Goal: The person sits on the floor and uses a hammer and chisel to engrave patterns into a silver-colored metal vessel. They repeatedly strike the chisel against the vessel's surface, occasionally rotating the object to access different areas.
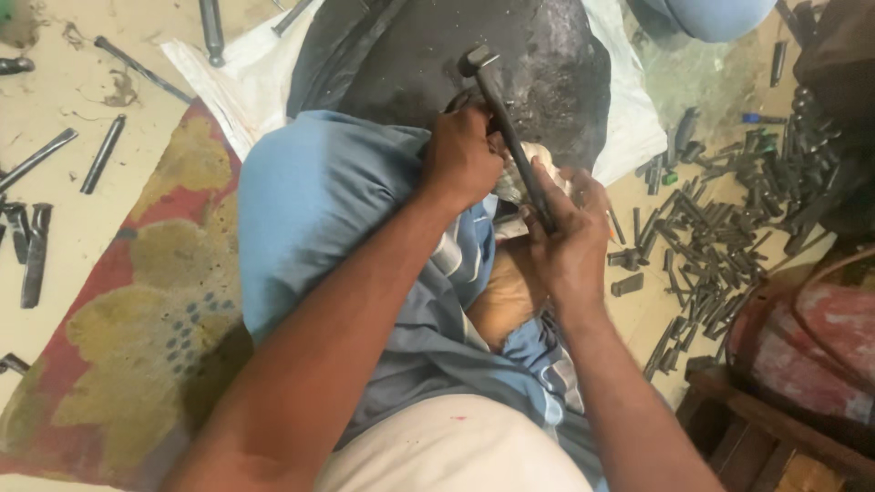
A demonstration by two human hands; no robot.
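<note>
My right hand (567, 239) grips the dark handle of a hammer (497, 100), whose head points up and away over a dark rounded stone block (538, 64). My left hand (462, 157) is closed on a small pale workpiece (510, 182) pressed against the block, mostly hidden by my fingers. Both hands meet just past my raised knee in blue cloth (319, 200). My bare foot (506, 296) shows below the right hand.
A heap of several dark metal rods and punches (720, 228) lies on the floor at right. More rods (36, 246) are scattered at left. A red and yellow patterned mat (155, 319) lies beneath me. A wooden stool with a worn cushion (802, 364) stands at lower right.
</note>
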